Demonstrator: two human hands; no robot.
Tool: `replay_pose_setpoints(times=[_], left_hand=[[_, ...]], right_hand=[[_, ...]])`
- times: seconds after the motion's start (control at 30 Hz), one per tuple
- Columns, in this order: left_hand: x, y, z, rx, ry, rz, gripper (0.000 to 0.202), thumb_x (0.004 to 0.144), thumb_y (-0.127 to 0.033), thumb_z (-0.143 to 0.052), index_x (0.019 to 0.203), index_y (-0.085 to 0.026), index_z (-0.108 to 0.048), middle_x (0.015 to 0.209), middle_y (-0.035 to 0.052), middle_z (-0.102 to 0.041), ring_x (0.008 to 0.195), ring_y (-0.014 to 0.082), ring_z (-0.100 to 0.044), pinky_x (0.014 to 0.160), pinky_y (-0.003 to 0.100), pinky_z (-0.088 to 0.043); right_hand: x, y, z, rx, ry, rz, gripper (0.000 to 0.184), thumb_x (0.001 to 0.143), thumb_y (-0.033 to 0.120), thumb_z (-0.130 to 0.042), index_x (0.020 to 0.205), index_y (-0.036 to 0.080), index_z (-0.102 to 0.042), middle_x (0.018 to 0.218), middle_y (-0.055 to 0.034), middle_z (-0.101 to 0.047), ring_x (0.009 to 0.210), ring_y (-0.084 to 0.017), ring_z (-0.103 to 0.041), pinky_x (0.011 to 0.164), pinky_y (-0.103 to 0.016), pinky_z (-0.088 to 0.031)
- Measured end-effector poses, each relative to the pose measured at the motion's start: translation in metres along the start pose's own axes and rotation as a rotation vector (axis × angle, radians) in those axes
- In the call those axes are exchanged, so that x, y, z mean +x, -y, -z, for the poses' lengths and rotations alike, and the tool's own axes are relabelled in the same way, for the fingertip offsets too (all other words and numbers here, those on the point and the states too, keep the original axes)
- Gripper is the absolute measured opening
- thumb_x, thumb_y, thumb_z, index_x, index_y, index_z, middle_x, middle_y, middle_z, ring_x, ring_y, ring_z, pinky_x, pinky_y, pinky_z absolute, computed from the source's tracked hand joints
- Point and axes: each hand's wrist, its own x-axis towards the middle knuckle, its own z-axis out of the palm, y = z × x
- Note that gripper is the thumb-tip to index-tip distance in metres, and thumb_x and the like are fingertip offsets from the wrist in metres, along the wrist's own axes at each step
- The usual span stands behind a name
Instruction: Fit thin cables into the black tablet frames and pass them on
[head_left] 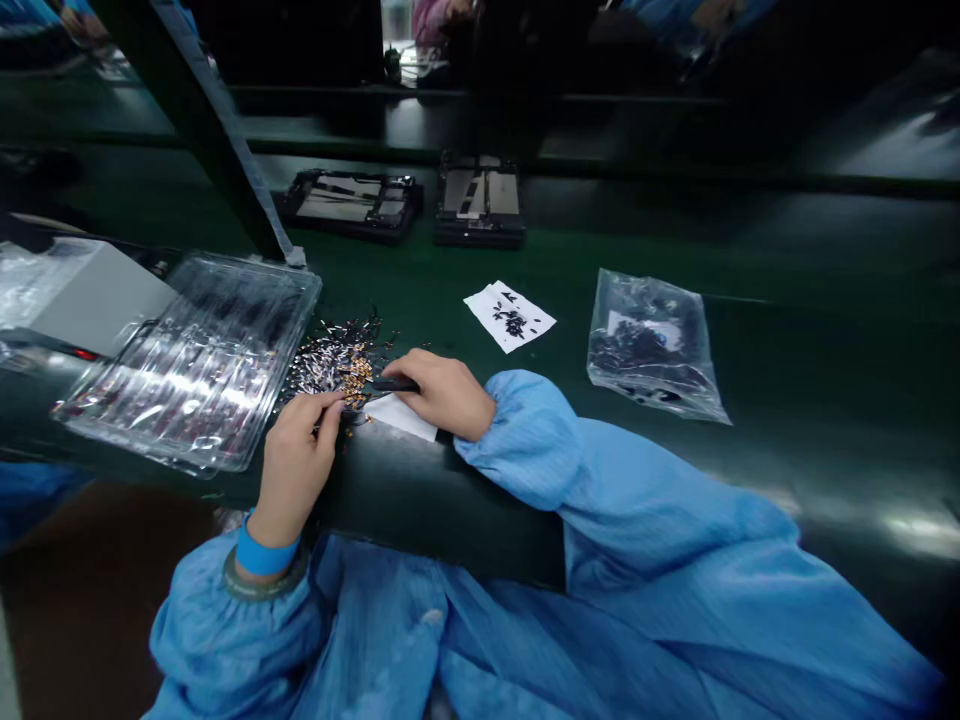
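My right hand (450, 394) is closed around dark tweezers (397, 384), their tips pointing left toward my other hand. My left hand (298, 455) pinches thumb and forefinger together at those tips; whatever lies between them is too small to make out. Just beyond both hands spreads a heap of tiny metal parts (319, 362), silver and dark on the left. Gold-coloured pieces (357, 374) gather on its right side. A white sheet of paper (405, 420) lies partly under my right hand.
Clear plastic trays (202, 370) stand at left beside a white box (97, 290). A white paper (499, 335) holds small black pieces. Farther right lies a clear bag (652, 345) with dark parts. Two stacks of dark flat devices (352, 200) (480, 200) sit behind, near a slanted post (217, 130).
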Motion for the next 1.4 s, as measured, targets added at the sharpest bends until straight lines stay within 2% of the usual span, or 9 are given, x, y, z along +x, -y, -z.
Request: replay_pose_setpoints(times=[0.2, 0.37, 0.47, 0.57, 0.7, 0.87, 1.13, 1.4], left_hand=[[-0.011, 0.01, 0.004, 0.225, -0.003, -0.199, 0.022, 0.095, -0.029, -0.051, 0.099, -0.02, -0.071, 0.089, 0.0063, -0.071, 0.082, 0.0211, -0.063, 0.079, 0.036, -0.05], [-0.017, 0.018, 0.011, 0.388, 0.06, -0.32, 0.024, 0.095, -0.021, -0.047, 0.105, -0.018, -0.069, 0.093, 0.0104, -0.069, 0.084, 0.0266, -0.061, 0.073, 0.041, -0.046], [-0.018, 0.017, 0.015, 0.412, 0.08, -0.316, 0.029, 0.093, -0.017, -0.045, 0.114, -0.015, -0.065, 0.104, 0.0147, -0.067, 0.093, 0.0299, -0.061, 0.078, 0.044, -0.047], [-0.017, 0.012, 0.013, 0.334, 0.077, -0.34, 0.031, 0.092, -0.016, -0.048, 0.119, -0.014, -0.062, 0.113, 0.0176, -0.064, 0.1, 0.0313, -0.061, 0.085, 0.046, -0.048], [-0.015, 0.008, 0.005, 0.25, 0.083, -0.393, 0.028, 0.091, -0.017, -0.052, 0.118, -0.015, -0.061, 0.115, 0.0183, -0.063, 0.106, 0.0326, -0.06, 0.09, 0.049, -0.049], [-0.011, 0.007, -0.002, 0.246, 0.084, -0.42, 0.025, 0.091, -0.02, -0.053, 0.113, -0.012, -0.062, 0.112, 0.02, -0.064, 0.102, 0.035, -0.062, 0.084, 0.051, -0.051], [-0.013, 0.008, -0.002, 0.245, 0.075, -0.424, 0.024, 0.089, -0.014, -0.057, 0.113, -0.012, -0.062, 0.113, 0.0189, -0.064, 0.104, 0.0326, -0.062, 0.09, 0.049, -0.051], [-0.01, 0.001, -0.001, 0.218, 0.086, -0.428, 0.025, 0.088, -0.012, -0.057, 0.113, -0.011, -0.062, 0.113, 0.0194, -0.063, 0.106, 0.0322, -0.061, 0.091, 0.049, -0.051]], right_hand=[[-0.014, -0.021, 0.016, 0.016, -0.107, -0.044, 0.024, 0.084, 0.013, -0.055, 0.103, 0.02, -0.068, 0.104, -0.0063, -0.07, 0.097, -0.021, -0.064, 0.082, -0.031, -0.047], [-0.025, -0.032, 0.037, -0.029, -0.238, -0.106, 0.02, 0.087, 0.019, -0.054, 0.099, 0.02, -0.07, 0.099, -0.0061, -0.071, 0.093, -0.021, -0.065, 0.08, -0.032, -0.048], [-0.031, -0.043, 0.054, -0.102, -0.316, -0.195, 0.02, 0.088, 0.024, -0.055, 0.099, 0.019, -0.071, 0.098, -0.0068, -0.071, 0.093, -0.023, -0.065, 0.082, -0.035, -0.048], [-0.036, -0.057, 0.073, -0.203, -0.378, -0.322, 0.021, 0.087, 0.026, -0.056, 0.099, 0.019, -0.071, 0.098, -0.0085, -0.07, 0.092, -0.025, -0.064, 0.082, -0.038, -0.047], [-0.038, -0.074, 0.092, -0.286, -0.328, -0.536, 0.019, 0.087, 0.026, -0.057, 0.096, 0.016, -0.07, 0.096, -0.0115, -0.069, 0.085, -0.026, -0.063, 0.078, -0.037, -0.045], [-0.034, -0.085, 0.089, -0.286, -0.266, -0.603, 0.017, 0.088, 0.024, -0.057, 0.095, 0.015, -0.07, 0.098, -0.0118, -0.068, 0.087, -0.024, -0.062, 0.078, -0.035, -0.045], [-0.027, -0.091, 0.072, -0.365, -0.166, -0.625, 0.022, 0.092, 0.025, -0.055, 0.104, 0.014, -0.068, 0.108, -0.0131, -0.065, 0.094, -0.023, -0.062, 0.08, -0.031, -0.043], [-0.033, -0.08, 0.072, -0.401, -0.203, -0.577, 0.021, 0.095, 0.023, -0.05, 0.108, 0.012, -0.063, 0.111, -0.0136, -0.064, 0.096, -0.025, -0.06, 0.079, -0.032, -0.041]])
